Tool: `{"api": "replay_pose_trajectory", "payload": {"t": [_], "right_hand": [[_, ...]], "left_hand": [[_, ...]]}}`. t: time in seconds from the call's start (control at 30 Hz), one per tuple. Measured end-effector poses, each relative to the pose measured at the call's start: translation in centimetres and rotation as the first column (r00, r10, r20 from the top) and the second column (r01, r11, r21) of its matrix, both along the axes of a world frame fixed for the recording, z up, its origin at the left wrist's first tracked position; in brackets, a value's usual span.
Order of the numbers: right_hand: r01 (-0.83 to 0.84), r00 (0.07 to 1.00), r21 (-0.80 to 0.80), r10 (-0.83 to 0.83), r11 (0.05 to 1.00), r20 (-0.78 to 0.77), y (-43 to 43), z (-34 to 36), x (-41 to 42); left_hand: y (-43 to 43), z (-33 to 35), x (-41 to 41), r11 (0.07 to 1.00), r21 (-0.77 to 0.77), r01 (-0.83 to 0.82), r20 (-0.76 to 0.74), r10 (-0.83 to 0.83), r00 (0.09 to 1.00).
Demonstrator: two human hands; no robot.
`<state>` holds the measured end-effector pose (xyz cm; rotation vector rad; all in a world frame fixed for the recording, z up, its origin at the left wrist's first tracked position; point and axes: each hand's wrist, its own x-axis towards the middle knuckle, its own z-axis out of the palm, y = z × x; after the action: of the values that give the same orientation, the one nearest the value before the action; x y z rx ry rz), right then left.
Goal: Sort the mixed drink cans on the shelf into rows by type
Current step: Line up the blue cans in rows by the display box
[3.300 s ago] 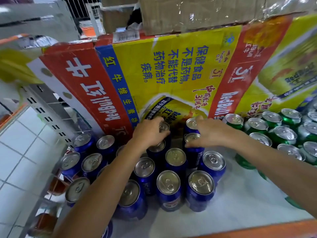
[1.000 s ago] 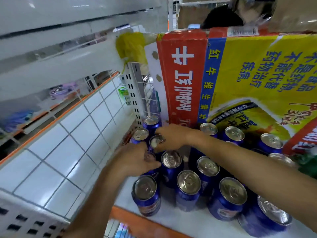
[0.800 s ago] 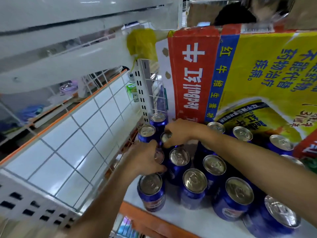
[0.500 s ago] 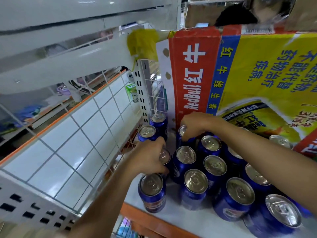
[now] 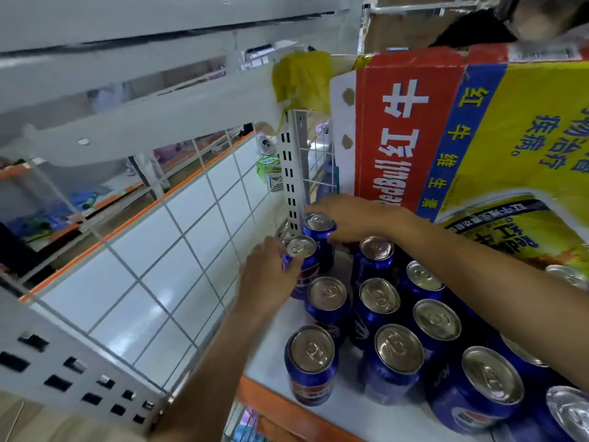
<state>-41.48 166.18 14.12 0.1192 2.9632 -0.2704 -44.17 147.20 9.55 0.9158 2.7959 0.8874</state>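
Gripping two blue cans

Upright blue cans (image 5: 398,352) fill your shelf (image 5: 353,413) at 5 o'clock. Your left hand (image 5: 271,279) wraps one can (image 5: 301,250) at 6 o'clock. Just beyond, at its 1 o'clock, your right hand (image 5: 353,215) clasps the rearmost can (image 5: 318,223), beside the Red Bull carton (image 5: 414,138).

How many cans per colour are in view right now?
Blue cans: 12 (two partly cut off at lower right)
Lid-only can at the right edge, body colour hidden: 1
Total: 13 cans
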Motion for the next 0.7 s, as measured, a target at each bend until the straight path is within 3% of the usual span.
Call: {"api": "replay_pose_trajectory", "payload": {"t": [0.07, 0.2, 0.3, 0.43, 0.5, 0.63, 0.7], "right_hand": [[-0.015, 0.999, 0.064, 0.013, 0.998, 0.036, -0.2, -0.5, -0.9], [-0.017, 0.997, 0.127, 0.007, 0.992, 0.078, -0.5, -0.9, -2.1], [-0.003, 0.992, 0.119, -0.013, 0.993, 0.126, -0.1, -1.1, -2.6], [0.016, 0.988, 0.087, -0.029, 0.996, 0.149, 0.3, -1.4, -3.0], [0.004, 0.989, 0.07, -0.014, 0.998, 0.15, 0.3, -1.3, -3.2], [-0.029, 0.982, 0.075, 0.015, 0.997, 0.186, 0.4, -0.7, -3.2], [-0.042, 0.982, 0.072, 0.028, 0.997, 0.185, 0.5, -0.4, -3.0]], "left_hand": [[0.8, -0.8, -1.0, 1.0, 0.022, 0.0, -0.033, 0.001, 0.999], [2.6, -2.2, -2.8, 0.977, 0.137, 0.163, 0.192, -0.188, 0.963], [3.0, -2.8, -3.7, 0.963, 0.158, 0.218, 0.211, -0.249, 0.945], [4.0, -2.1, -3.2, 0.877, 0.228, 0.423, 0.213, -0.469, 0.857], [4.3, -1.8, -2.9, 0.842, 0.249, 0.479, 0.324, -0.539, 0.778], [4.2, -1.9, -3.0, 0.917, 0.204, 0.341, 0.616, -0.392, 0.684], [4.1, -2.6, -3.6, 0.971, 0.196, 0.135, 0.645, -0.231, 0.729]]}}
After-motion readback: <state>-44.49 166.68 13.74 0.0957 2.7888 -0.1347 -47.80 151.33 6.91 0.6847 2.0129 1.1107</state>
